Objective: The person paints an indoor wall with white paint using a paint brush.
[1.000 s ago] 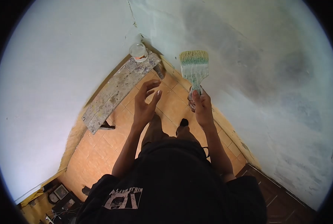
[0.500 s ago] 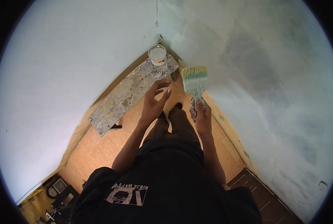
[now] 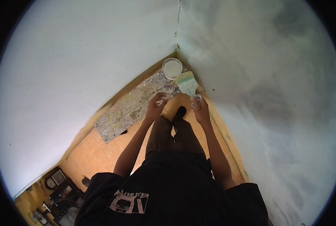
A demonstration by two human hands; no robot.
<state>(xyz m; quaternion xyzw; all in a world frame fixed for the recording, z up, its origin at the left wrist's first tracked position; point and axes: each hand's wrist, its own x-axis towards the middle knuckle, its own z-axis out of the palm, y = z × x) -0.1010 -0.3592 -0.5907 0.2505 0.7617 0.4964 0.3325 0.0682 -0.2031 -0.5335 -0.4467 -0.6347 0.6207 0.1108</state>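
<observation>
A wide paintbrush [image 3: 186,83] with pale, paint-coated bristles points up and slightly left. My right hand [image 3: 200,108] is closed around its handle, mostly hiding it. To the left, my left hand [image 3: 156,108] hovers with loosely curled fingers and thumb apart, grasping nothing visible; pale marks show on the fingers. Beyond both hands, a round paint bucket [image 3: 172,68] holds whitish paint. It stands at the far end of a paint-spattered wooden bench [image 3: 128,107]. In this view the bristles overlap the bench end, close beside the bucket's rim.
Two pale walls meet in the corner ahead; the right wall [image 3: 258,105] has darker grey patches, and the left wall [image 3: 81,75] looks more even. Orange tiles cover the floor [image 3: 100,156] around my legs. Assorted household items [image 3: 62,192] are at the lower left.
The paintbrush in my right hand has moved left and tilted toward the bucket. My left hand's fingers have curled in more. The view has shifted, with the corner now farther right.
</observation>
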